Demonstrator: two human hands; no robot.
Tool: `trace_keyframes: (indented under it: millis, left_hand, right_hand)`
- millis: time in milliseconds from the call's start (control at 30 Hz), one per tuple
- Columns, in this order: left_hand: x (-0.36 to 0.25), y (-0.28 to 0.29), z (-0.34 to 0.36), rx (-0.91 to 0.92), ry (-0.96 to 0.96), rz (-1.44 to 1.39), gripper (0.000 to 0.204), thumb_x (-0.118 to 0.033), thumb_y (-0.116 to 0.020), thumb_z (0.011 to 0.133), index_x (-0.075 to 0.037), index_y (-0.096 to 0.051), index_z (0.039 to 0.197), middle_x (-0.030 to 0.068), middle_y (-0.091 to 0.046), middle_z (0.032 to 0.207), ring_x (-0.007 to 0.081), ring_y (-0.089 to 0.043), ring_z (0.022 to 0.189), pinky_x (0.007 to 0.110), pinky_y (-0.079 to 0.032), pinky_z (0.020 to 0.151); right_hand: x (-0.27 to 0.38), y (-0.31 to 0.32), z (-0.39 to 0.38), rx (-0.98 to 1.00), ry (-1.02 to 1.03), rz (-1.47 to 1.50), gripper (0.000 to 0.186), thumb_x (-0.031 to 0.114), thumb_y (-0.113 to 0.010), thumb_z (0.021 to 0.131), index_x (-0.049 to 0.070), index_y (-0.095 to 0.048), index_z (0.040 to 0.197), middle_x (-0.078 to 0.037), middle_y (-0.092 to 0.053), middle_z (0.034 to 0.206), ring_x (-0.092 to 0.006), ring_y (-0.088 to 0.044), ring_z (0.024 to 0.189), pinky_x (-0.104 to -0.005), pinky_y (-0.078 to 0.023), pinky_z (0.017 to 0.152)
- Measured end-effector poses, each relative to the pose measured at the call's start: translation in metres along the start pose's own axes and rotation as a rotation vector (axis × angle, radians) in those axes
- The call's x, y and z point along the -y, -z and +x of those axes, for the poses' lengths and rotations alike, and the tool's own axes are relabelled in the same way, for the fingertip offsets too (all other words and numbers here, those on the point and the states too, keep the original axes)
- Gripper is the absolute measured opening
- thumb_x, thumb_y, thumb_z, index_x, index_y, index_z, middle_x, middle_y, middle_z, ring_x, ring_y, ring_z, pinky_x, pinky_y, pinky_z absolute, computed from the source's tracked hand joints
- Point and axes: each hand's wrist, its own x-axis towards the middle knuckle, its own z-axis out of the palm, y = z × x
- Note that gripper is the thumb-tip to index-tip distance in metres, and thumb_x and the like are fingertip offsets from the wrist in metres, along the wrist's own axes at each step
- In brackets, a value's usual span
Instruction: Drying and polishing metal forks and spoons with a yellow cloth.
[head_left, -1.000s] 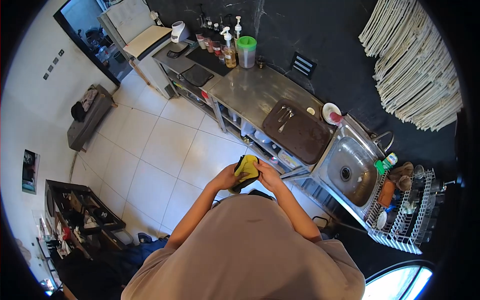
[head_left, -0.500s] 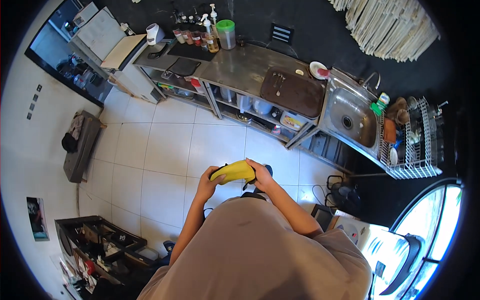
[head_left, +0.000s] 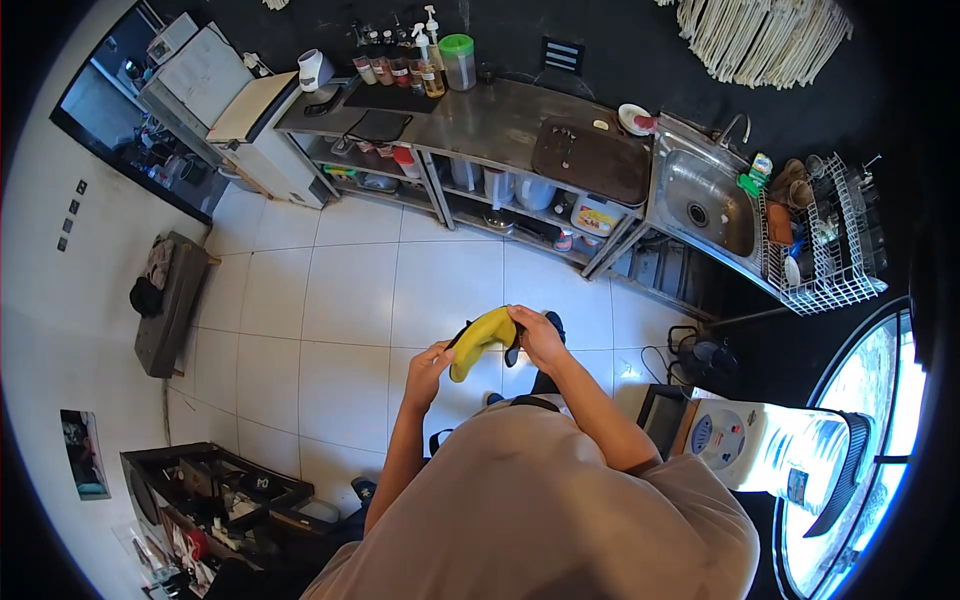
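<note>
A soft yellow cloth item with black edging (head_left: 482, 340) is stretched between my two hands in front of my body, above the floor. It curves downward at its left end, and its exact kind is hard to make out. My left hand (head_left: 428, 372) pinches its left side near the black edge. At the upper right end, my right hand (head_left: 537, 336) grips it with the thumb on top. A short black piece hangs below the right hand. The fingers under the cloth are hidden.
Ahead runs a steel counter (head_left: 485, 128) with a brown tray (head_left: 590, 163), bottles and a sink (head_left: 705, 190). A white dish rack (head_left: 835, 275) stands right of the sink. A grey bench (head_left: 172, 310) is at left, a dark shelf (head_left: 215, 475) lower left, a water dispenser (head_left: 735, 440) at right.
The yellow cloth item has tilted, its left end drooping lower and its right end raised. Both hands have shifted slightly right, still holding it. The room view has shifted a little as well.
</note>
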Motion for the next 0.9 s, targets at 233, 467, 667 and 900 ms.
trace_keyframes:
  millis: [233, 467, 667, 900]
  left_hand:
    - [-0.02, -0.014, -0.005, -0.08, -0.125, 0.313, 0.019, -0.017, -0.062, 0.093, 0.001, -0.065, 0.088, -0.0004, -0.058, 0.077, 0.0076, -0.05, 0.072, 0.025, -0.041, 0.069]
    - [0.013, -0.006, -0.022, -0.039, 0.15, -0.084, 0.021, -0.022, -0.051, 0.1, -0.004, -0.053, 0.11, 0.005, -0.066, 0.084, 0.0085, -0.058, 0.07, 0.023, -0.045, 0.064]
    - [0.023, -0.006, -0.022, 0.006, 0.305, -0.451, 0.021, -0.027, -0.045, 0.102, -0.006, -0.049, 0.107, 0.0063, -0.06, 0.107, 0.0163, -0.06, 0.098, 0.034, -0.049, 0.082]
    - [0.008, -0.015, -0.019, 0.065, 0.309, -0.439, 0.04, -0.039, -0.045, 0.101, -0.006, -0.048, 0.124, 0.0094, -0.059, 0.116, 0.0198, -0.059, 0.102, 0.038, -0.05, 0.086]
  right_hand:
    - [-0.015, 0.012, -0.005, -0.035, 0.127, 0.16, 0.029, 0.022, -0.045, 0.101, -0.001, -0.059, 0.109, -0.008, -0.065, 0.105, -0.0191, -0.062, 0.098, -0.0328, -0.047, 0.09]
    - [-0.02, 0.005, -0.031, -0.073, 0.098, 0.003, 0.026, 0.021, -0.049, 0.1, -0.001, -0.061, 0.107, -0.007, -0.065, 0.103, -0.0173, -0.06, 0.097, -0.0296, -0.045, 0.09]
    - [-0.026, -0.019, -0.04, 0.032, 0.124, -0.297, 0.017, 0.015, -0.058, 0.095, 0.004, -0.059, 0.107, 0.003, -0.06, 0.093, -0.0046, -0.054, 0.087, -0.0214, -0.043, 0.08]
    - [-0.046, -0.032, -0.039, 0.177, 0.319, -0.859, 0.024, 0.013, -0.064, 0.09, 0.003, -0.061, 0.112, -0.009, -0.063, 0.096, -0.0178, -0.061, 0.089, -0.03, -0.047, 0.084]
